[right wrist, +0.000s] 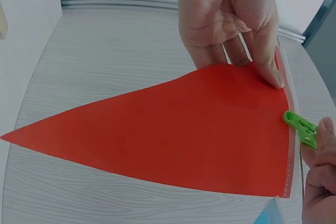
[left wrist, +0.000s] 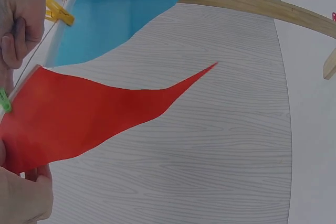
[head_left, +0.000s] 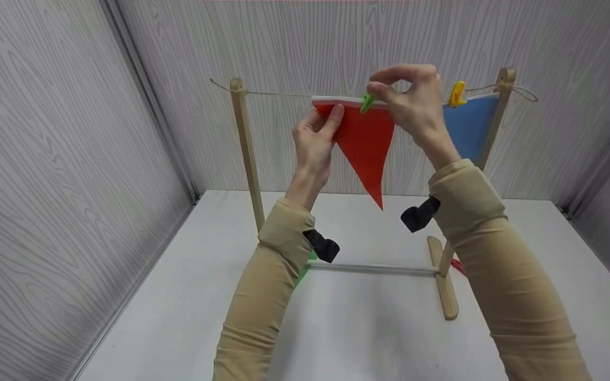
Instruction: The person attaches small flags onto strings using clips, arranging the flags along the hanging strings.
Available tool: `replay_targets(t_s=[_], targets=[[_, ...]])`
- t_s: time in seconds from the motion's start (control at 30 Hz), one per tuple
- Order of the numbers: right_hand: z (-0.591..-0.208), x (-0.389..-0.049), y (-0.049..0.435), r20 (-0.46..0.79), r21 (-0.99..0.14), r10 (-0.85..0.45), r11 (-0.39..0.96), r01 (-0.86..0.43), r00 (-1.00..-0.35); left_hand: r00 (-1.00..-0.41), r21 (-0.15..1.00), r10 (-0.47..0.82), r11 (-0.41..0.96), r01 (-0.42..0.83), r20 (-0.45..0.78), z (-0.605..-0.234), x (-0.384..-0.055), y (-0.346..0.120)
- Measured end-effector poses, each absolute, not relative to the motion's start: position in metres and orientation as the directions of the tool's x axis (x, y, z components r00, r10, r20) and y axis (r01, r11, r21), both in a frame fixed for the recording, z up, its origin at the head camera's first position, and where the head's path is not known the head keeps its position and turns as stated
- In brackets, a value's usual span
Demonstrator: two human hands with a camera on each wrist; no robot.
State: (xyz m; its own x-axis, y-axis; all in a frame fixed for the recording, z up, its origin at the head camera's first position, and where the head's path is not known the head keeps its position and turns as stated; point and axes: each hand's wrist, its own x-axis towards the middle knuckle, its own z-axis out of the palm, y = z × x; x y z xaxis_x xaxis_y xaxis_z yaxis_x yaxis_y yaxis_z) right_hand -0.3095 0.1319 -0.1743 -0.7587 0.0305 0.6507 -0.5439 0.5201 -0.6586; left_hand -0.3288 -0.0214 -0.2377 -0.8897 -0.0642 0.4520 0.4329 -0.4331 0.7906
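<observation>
A red triangular pennant (head_left: 364, 138) hangs point down at a string (head_left: 278, 94), its white top edge along the line. My left hand (head_left: 315, 140) pinches the pennant near its upper left corner, thumb in front and fingers behind. With thumb and fingertips my right hand (head_left: 413, 103) pinches a green clothespin (head_left: 367, 102), whose jaws sit over the white edge around its middle. In the right wrist view the green clothespin (right wrist: 300, 128) lies across that edge. To the right, a blue pennant (head_left: 466, 127) hangs by a yellow clothespin (head_left: 457, 94).
Two wooden posts, the left post (head_left: 247, 153) and the right post (head_left: 497, 114), carry the string. A pale crossbar (head_left: 374, 268) joins them low down, near a wooden foot (head_left: 445, 286). Something green (head_left: 301, 275) and a red item (head_left: 458, 266) are partly hidden by the arms.
</observation>
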Motion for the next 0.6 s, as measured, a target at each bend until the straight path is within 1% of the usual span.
replay_targets(t_s=[0.13, 0.37, 0.6], targets=[[-0.1735, -0.3086, 0.1313, 0.64, -0.654, 0.009, 0.531, -0.539, -0.768, -0.894, 0.797, -0.066, -0.428, 0.426, 0.442, -0.238, -0.3286, -0.0208], [-0.1755, -0.3096, 0.1345, 0.607, -0.678, -0.019, 0.51, -0.53, -0.794, -0.897, 0.806, -0.057, -0.416, 0.421, 0.439, -0.2386, -0.3292, -0.0214], [-0.1789, -0.3111, 0.1371, 0.594, -0.707, -0.046, 0.448, -0.548, -0.803, -0.899, 0.799, -0.057, -0.438, 0.413, 0.434, -0.2407, -0.3298, -0.022]])
